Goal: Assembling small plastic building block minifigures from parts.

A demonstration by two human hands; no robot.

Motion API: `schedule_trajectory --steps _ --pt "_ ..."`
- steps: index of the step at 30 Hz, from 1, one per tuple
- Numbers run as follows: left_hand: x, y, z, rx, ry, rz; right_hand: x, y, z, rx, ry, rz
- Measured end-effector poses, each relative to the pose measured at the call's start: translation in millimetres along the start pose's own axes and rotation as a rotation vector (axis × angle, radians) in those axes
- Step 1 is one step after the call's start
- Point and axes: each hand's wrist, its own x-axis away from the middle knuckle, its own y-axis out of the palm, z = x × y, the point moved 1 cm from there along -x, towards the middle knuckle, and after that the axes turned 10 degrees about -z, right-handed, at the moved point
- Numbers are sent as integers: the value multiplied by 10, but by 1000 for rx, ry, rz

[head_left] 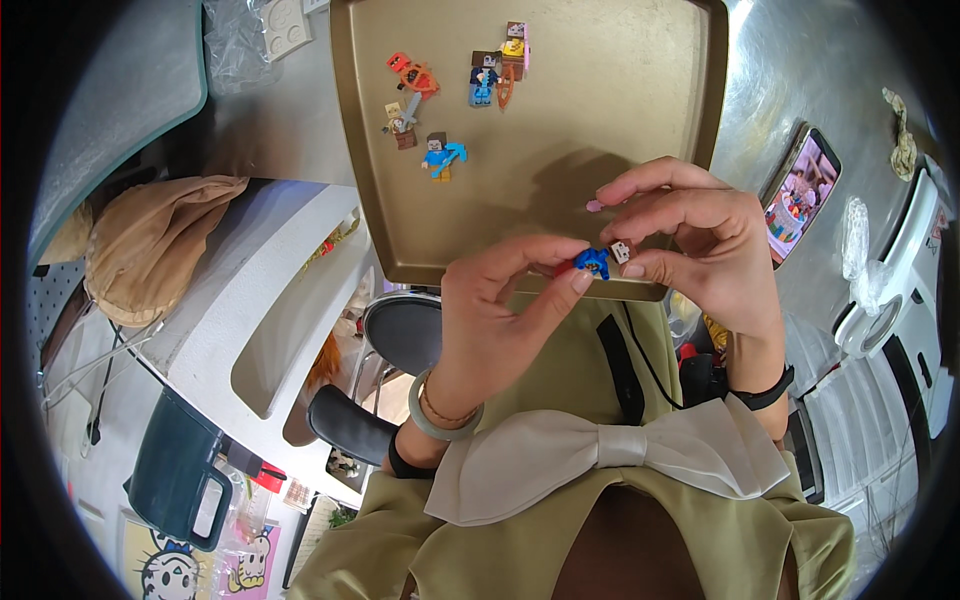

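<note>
Both my hands meet over the near edge of a gold metal tray (600,120). My left hand (500,310) pinches a small blue and red toy figure (590,263) between thumb and fingers. My right hand (700,250) holds a tiny white block piece (621,252) against that figure. A small pink piece (594,206) lies on the tray just beyond my right forefinger. Several finished block figures stand farther back on the tray: a blue one (441,157), a brown one (400,122), an orange one (413,73), and a pair (498,68) near the far edge.
A phone (803,192) with a lit screen lies right of the tray on the shiny metal table. A white fan-like device (880,300) and crumpled plastic sit at the far right. To the left are a clear bag (235,40), a tan hat (150,240), a dark green jug (175,470) and chairs below.
</note>
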Motion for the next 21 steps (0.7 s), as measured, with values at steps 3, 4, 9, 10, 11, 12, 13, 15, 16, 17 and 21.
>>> schedule_trajectory --steps 3,4,9,10,11,12,13,15,16,17,21 --pt "-3 -10 7 2 -20 -16 -9 -6 -34 55 47 5" --pt "-2 -6 7 43 -49 -30 -3 -12 -34 54 46 5" --pt "-7 -9 33 179 -123 -65 1 -38 -57 145 18 -42" --pt "-8 -16 20 210 -139 -84 -6 -43 -63 144 18 -42" --pt "-9 -23 11 241 -154 -104 -14 -46 -71 204 -4 -54" --pt "-10 -32 19 241 -155 -103 -21 -50 -79 264 -27 -67" --pt "-11 -38 36 244 -193 -120 -24 -57 -91 263 -25 -66" --pt "-13 -43 45 248 -233 -139 -29 -68 -115 340 -41 -96" --pt "-11 -44 41 265 -236 -143 -37 -73 -117 339 -39 -96" --pt "-9 -44 36 282 -240 -147 -47 -74 -120 357 -63 -119" --pt "-7 -37 33 314 -256 -168 -46 -75 -105 312 -67 -146"
